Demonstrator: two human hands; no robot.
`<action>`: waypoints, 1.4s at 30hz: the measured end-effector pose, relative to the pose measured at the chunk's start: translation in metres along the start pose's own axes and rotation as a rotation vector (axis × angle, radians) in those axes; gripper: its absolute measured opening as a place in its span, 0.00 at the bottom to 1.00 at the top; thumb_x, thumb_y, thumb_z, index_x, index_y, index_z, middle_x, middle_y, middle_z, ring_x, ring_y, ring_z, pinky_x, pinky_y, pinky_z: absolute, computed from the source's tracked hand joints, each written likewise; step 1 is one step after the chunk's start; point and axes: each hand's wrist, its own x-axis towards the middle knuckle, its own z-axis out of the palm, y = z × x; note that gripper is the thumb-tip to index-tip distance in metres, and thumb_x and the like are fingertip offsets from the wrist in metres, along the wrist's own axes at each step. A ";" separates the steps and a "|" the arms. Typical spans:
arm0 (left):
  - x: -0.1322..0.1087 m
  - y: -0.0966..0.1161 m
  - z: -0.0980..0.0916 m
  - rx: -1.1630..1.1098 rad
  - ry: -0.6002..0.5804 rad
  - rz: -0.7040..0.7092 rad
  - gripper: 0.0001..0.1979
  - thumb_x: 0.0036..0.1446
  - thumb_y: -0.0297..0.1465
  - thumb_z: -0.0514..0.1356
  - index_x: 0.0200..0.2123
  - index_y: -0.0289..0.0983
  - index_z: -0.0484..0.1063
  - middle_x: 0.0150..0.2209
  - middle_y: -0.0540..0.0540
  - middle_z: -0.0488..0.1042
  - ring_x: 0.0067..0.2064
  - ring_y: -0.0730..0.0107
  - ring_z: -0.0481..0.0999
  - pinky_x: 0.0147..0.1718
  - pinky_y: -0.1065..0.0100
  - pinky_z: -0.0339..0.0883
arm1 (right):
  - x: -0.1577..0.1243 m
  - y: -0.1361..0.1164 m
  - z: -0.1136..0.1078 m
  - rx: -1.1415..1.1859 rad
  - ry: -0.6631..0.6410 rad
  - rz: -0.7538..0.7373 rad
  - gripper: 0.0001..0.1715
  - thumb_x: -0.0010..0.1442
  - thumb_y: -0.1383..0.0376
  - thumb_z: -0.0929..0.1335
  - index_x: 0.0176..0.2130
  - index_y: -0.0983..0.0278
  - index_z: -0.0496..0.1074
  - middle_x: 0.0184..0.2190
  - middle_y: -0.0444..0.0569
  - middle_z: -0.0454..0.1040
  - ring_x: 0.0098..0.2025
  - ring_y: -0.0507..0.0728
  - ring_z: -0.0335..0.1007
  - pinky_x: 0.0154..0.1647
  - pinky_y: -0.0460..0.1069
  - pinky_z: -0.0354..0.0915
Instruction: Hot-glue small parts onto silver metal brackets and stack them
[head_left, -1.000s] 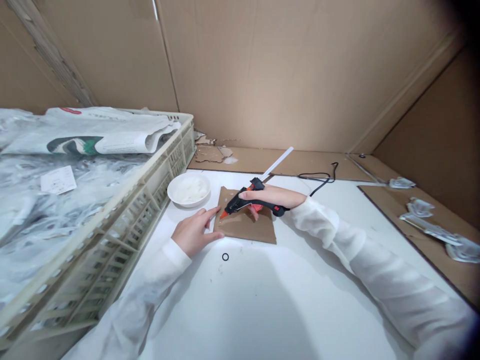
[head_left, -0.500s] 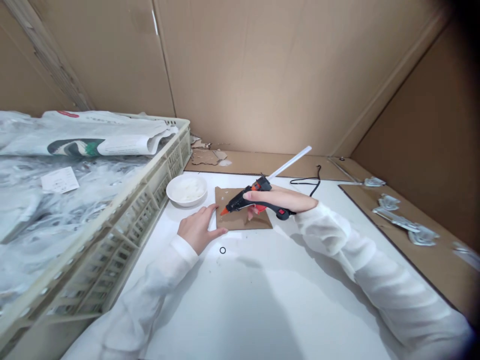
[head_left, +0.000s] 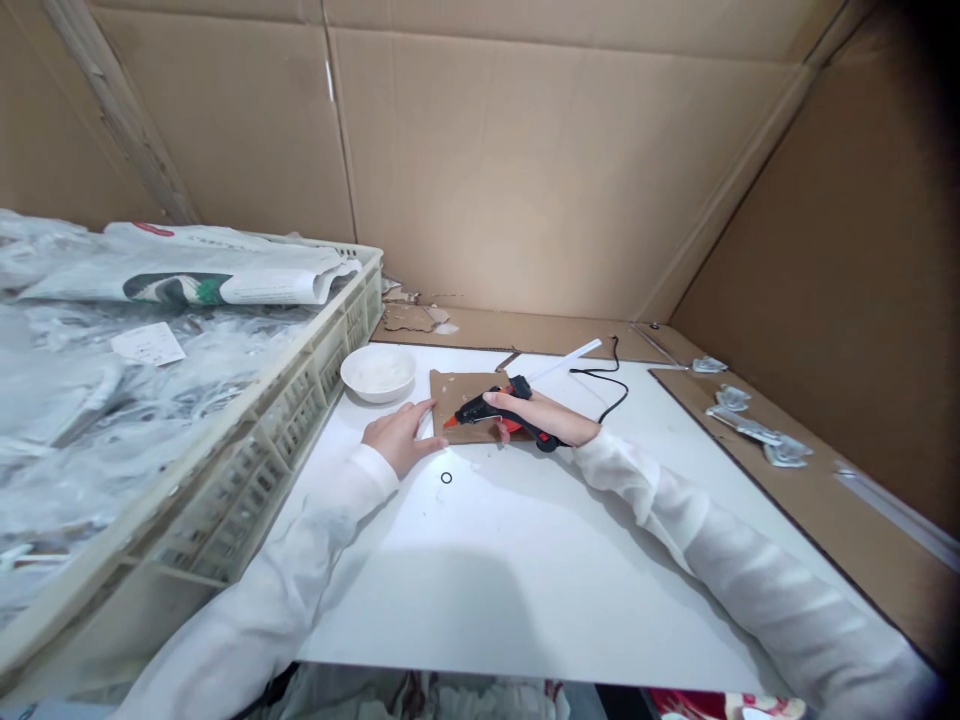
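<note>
My right hand is wrapped round a black hot glue gun with an orange nozzle. A translucent glue stick sticks out of its back end, up and to the right. The nozzle points down-left, close over a small piece of brown cardboard; I cannot tell whether it touches. At the cardboard's left edge lies my left hand, thumb and fingers apart, steadying the corner. A small black ring lies on the white table just in front of the cardboard.
A white bowl with whitish contents stands behind my left hand. On the left, a large cream plastic crate holds clear bags. The gun's black cord curls at the back. Small plastic-wrapped pieces lie on cardboard at right. Cardboard walls surround the table.
The camera view has shifted, so the table's front edge now shows. The glue gun has tilted lower, its glue stick lying flatter. My left hand stays at the cardboard's edge.
</note>
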 end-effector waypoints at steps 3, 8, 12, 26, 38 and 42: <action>0.000 0.000 0.001 -0.005 0.011 -0.007 0.29 0.50 0.45 0.55 0.55 0.44 0.58 0.36 0.51 0.70 0.38 0.67 0.70 0.31 0.70 0.57 | 0.003 0.004 0.002 -0.014 0.001 0.009 0.32 0.56 0.45 0.59 0.17 0.67 0.66 0.15 0.48 0.68 0.19 0.48 0.60 0.22 0.45 0.55; 0.000 -0.001 0.003 0.009 0.017 0.000 0.29 0.50 0.45 0.55 0.55 0.45 0.59 0.37 0.50 0.70 0.38 0.66 0.70 0.32 0.70 0.57 | 0.005 0.007 0.002 -0.009 0.027 0.010 0.32 0.56 0.45 0.59 0.16 0.66 0.64 0.13 0.47 0.66 0.17 0.48 0.59 0.21 0.45 0.54; 0.003 -0.004 0.005 0.026 0.016 0.015 0.29 0.50 0.45 0.55 0.55 0.43 0.59 0.38 0.49 0.70 0.39 0.65 0.70 0.33 0.69 0.58 | 0.006 0.009 0.002 -0.006 0.021 0.000 0.32 0.56 0.45 0.58 0.16 0.66 0.63 0.12 0.46 0.65 0.16 0.48 0.58 0.21 0.45 0.55; 0.005 -0.004 0.005 0.043 0.015 0.018 0.30 0.49 0.46 0.55 0.55 0.44 0.59 0.37 0.50 0.70 0.39 0.65 0.70 0.32 0.70 0.58 | 0.006 0.009 0.001 -0.119 0.015 -0.063 0.33 0.57 0.45 0.57 0.14 0.65 0.62 0.12 0.45 0.64 0.18 0.49 0.59 0.26 0.46 0.57; 0.004 -0.003 0.003 0.043 -0.005 0.014 0.30 0.50 0.46 0.54 0.55 0.43 0.59 0.38 0.49 0.71 0.40 0.64 0.70 0.32 0.69 0.59 | 0.006 0.009 0.000 -0.141 0.005 -0.062 0.34 0.56 0.43 0.57 0.13 0.64 0.61 0.12 0.46 0.63 0.19 0.50 0.59 0.27 0.47 0.58; 0.005 -0.004 0.004 0.045 0.010 0.019 0.30 0.49 0.46 0.55 0.55 0.44 0.59 0.37 0.50 0.71 0.39 0.64 0.70 0.32 0.70 0.59 | 0.006 0.009 0.000 -0.146 0.017 -0.061 0.33 0.56 0.44 0.57 0.14 0.64 0.61 0.12 0.45 0.64 0.18 0.50 0.59 0.26 0.47 0.58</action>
